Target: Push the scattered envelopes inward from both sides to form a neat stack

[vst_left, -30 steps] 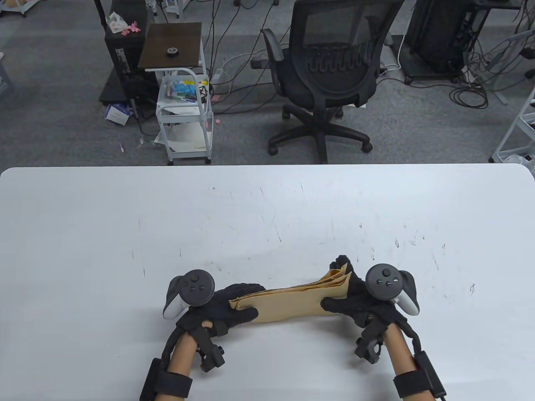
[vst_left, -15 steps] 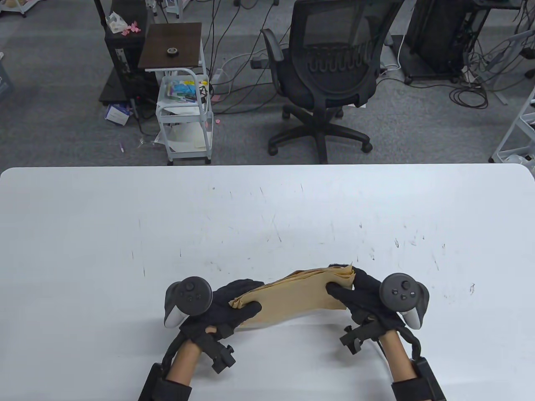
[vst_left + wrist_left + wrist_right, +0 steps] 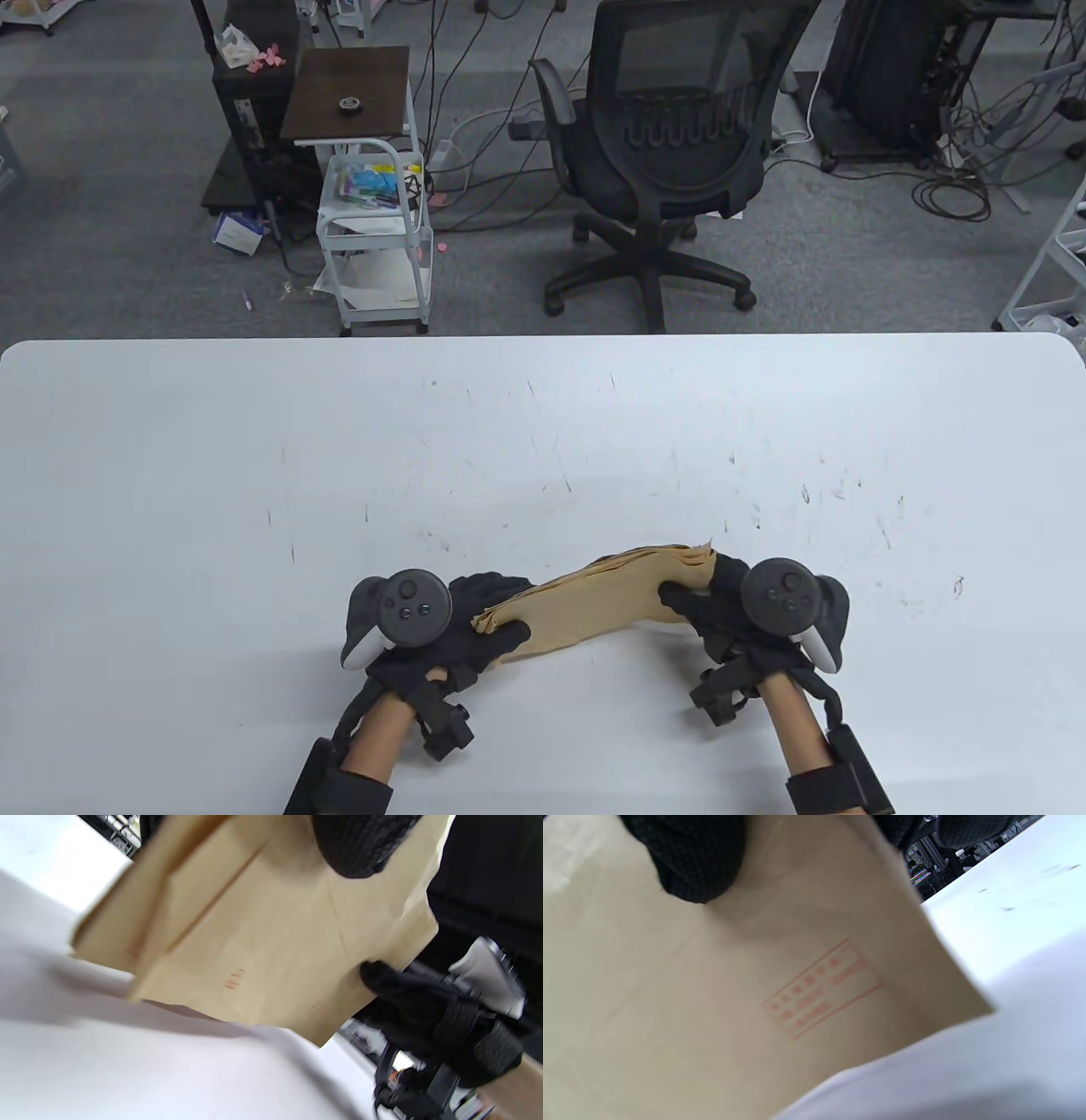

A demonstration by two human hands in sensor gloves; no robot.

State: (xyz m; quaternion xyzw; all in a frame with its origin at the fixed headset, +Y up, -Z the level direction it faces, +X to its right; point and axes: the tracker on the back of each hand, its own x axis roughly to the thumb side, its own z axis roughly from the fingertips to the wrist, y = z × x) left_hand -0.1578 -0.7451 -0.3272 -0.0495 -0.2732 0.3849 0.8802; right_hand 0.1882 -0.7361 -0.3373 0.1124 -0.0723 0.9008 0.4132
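Note:
A stack of several tan envelopes (image 3: 594,607) stands on its long edge on the white table (image 3: 254,475), near the front edge. My left hand (image 3: 484,628) grips the stack's left end, thumb on the near face. My right hand (image 3: 700,594) grips the right end, thumb on the near face. The envelope edges fan slightly at the upper right corner. In the left wrist view the stack (image 3: 263,942) fills the frame, its bottom corner on the table, with my right hand (image 3: 407,1001) at its far end. In the right wrist view the near envelope (image 3: 712,993) shows a red printed box.
The table has scuff marks across its middle. Beyond its far edge stand a black office chair (image 3: 670,144) and a small white cart (image 3: 373,229) on the floor.
Both hands have kept their grip on the stack. The right hand moved slightly left and the left hand slightly right, squeezing the stack shorter and more upright; its fanned top edges have drawn closer.

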